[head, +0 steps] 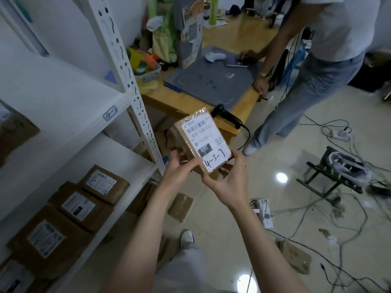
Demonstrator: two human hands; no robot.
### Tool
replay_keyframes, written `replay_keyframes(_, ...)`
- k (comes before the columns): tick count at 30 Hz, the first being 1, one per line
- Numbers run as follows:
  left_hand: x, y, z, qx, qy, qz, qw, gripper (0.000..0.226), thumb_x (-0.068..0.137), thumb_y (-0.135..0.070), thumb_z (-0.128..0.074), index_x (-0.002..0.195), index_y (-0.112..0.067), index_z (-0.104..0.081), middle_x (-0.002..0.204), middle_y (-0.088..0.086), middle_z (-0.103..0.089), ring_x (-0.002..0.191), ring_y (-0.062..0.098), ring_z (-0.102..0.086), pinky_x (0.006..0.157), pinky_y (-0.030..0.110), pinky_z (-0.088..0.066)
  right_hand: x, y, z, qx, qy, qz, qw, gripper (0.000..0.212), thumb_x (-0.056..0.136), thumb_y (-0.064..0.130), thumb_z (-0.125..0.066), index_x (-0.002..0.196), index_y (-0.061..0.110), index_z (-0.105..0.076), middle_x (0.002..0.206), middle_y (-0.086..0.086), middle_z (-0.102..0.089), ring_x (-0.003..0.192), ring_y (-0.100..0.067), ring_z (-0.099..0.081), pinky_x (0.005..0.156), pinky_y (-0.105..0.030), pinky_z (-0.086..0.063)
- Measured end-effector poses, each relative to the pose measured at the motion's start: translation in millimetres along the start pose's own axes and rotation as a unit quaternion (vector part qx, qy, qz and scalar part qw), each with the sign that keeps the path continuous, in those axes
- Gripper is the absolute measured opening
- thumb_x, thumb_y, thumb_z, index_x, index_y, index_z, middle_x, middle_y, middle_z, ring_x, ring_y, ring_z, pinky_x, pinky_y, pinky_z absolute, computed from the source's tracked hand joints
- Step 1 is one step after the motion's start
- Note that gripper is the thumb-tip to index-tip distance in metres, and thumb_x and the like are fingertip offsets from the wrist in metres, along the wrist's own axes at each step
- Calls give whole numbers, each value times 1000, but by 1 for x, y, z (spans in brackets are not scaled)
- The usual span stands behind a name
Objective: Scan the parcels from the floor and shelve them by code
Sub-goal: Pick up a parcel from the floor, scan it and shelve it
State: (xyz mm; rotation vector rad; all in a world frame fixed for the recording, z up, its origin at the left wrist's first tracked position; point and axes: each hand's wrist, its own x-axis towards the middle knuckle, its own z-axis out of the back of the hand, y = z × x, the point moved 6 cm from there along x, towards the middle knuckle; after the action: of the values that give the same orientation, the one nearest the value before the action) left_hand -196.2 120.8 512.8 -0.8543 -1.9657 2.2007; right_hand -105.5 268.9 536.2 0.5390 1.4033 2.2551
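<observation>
Holding parcel (198, 140) in mid-air beside shelf (127, 157), label up, marked 4-3-7. Gripping its near-left edge with left hand (179, 172), near-right corner with right hand (230, 182). Behind, on counter (237, 111) edge: scanner (227, 118).

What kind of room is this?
Probably a parcel sorting room: labelled brown parcels sit on a white metal shelf, a barcode scanner lies on the wooden table, and the held parcel bears a handwritten code.

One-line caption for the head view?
Left hand and right hand hold a labelled parcel marked 4-3-7 beside the white shelf.
</observation>
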Motion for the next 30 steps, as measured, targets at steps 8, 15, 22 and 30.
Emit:
replay_keyframes(8,95,-59,32,-82,-65,7,994,70,92,-29,-70,150,-16,-33,133,0,-60,105,9,-63,65,20,-60,118,12,-29,89,43,-49,994,42,91,40,-67,126,18,-57,117,9,-66,100,6,-62,75,-10,-49)
replay_keyframes(15,129,-62,30,-94,-122,26,988,75,90,-27,-72,151,-13,-31,128,-2,-58,113,16,-59,70,19,-59,200,-28,-30,35,16,-110,993,28,99,30,-57,123,15,-57,103,11,-62,88,4,-59,71,-9,-45)
replay_keyframes(22,172,-62,19,-111,-190,42,975,67,87,-32,-75,145,-16,-45,134,3,-63,118,17,-62,73,24,-61,282,-92,-33,-126,64,-145,979,44,91,22,-62,133,15,-53,114,-6,-66,89,-20,-65,73,-35,-56)
replay_keyframes(30,189,-66,-12,-181,-273,81,941,59,88,-27,-74,140,-14,-49,127,4,-66,116,22,-64,71,29,-62,342,-148,-52,-261,224,-177,922,43,91,45,-62,117,12,-52,102,-10,-59,84,-23,-59,69,-38,-53)
